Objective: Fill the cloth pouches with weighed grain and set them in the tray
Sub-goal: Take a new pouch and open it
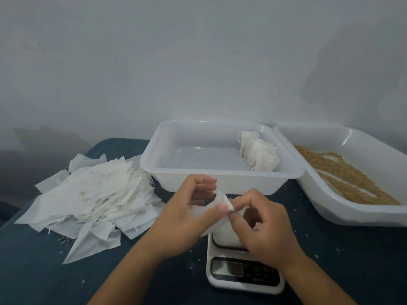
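Both hands, left (185,219) and right (262,227), grip pinched on one pouch (221,203) above scale (242,274), two trays (220,172) edge to edge, blue tabletop (33,271) open near front edge

Both bare forearms reach forward and meet above the kitchen scale (244,263). The left hand (189,219) has its fingers curled, thumb pinching the cloth pouch (221,203) at its mouth. The right hand (262,225), just beside it, pinches the same edge between thumb and forefinger, other fingers bent.
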The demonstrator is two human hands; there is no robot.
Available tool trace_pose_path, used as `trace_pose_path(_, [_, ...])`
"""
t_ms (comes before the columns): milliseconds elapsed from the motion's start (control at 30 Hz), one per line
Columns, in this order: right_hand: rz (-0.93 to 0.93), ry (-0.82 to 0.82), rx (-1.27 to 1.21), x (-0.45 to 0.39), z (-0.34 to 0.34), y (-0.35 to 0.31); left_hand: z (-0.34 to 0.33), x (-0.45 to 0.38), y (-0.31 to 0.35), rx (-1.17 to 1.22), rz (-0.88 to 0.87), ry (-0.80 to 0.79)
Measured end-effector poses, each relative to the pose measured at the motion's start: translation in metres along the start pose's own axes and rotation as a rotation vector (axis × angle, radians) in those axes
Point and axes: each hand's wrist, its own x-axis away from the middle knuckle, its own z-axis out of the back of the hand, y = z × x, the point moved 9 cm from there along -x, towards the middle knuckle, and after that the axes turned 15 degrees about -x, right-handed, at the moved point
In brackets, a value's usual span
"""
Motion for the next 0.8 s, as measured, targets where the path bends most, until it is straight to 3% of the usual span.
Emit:
trace_pose_path(133, [-0.076, 0.047, -0.182, 0.002, 0.000, 0.001, -0.012, 0.001, -0.002, -0.085, 0.011, -0.121])
trace_pose_path(267, [-0.097, 0.044, -0.244, 0.001, 0.002, 0.003, -0.011, 0.000, -0.002, -0.096, -0.014, -0.101])
trace_pose_path(400, [-0.225, -0.058, -0.331, 0.002, -0.007, 0.014, -0.004, 0.000, 0.000, -0.228, -0.057, 0.019])
trace_pose_path(600, [-0.275, -0.061, -0.154, 0.001, -0.009, 0.021, -0.004, 0.002, 0.009, -0.484, -0.172, 0.106])
trace_pose_path(800, [-0.298, -0.035, -0.338, 0.001, -0.007, 0.019, -0.008, 0.001, 0.003, -0.528, -0.138, 0.094])
